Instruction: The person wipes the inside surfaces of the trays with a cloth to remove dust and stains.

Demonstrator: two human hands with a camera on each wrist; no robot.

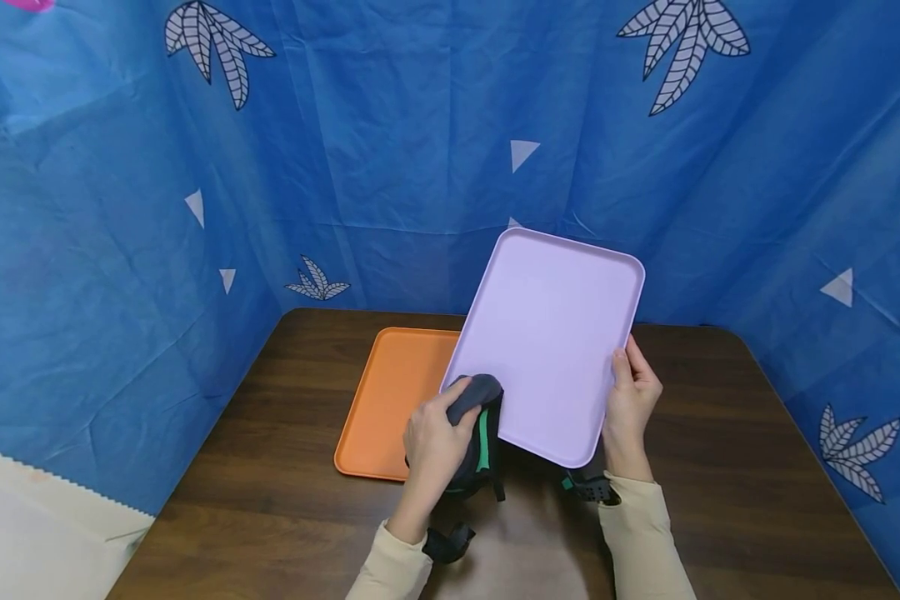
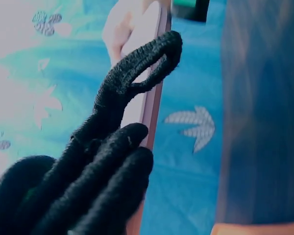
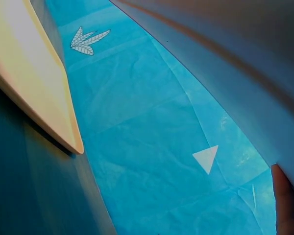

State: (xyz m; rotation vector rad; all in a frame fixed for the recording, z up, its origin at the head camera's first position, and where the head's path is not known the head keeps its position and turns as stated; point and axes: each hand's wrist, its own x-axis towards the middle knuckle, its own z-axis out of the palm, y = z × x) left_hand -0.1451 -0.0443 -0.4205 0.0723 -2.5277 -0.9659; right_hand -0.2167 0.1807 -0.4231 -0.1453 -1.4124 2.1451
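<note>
My left hand [image 1: 438,433] pinches a dark bundle that looks like a black knit glove [image 1: 468,467] with a green strip. In the left wrist view, the glove [image 2: 108,161] shows its knitted fingers, one of them bent into a loop. My right hand [image 1: 630,396] grips the right edge of a lilac tray [image 1: 551,333], thumb on the inner face, and the tray is raised and tilted. The glove overlaps the tray's lower left corner; I cannot tell whether they touch. The right wrist view has the tray's shaded underside [image 3: 235,63] and one fingertip [image 3: 284,196].
An orange tray [image 1: 375,417] lies on the dark wooden table [image 1: 255,467], left of the lilac one and partly behind it. Blue patterned cloth [image 1: 390,150] hangs behind the table and along both sides. Each wrist carries a black strap.
</note>
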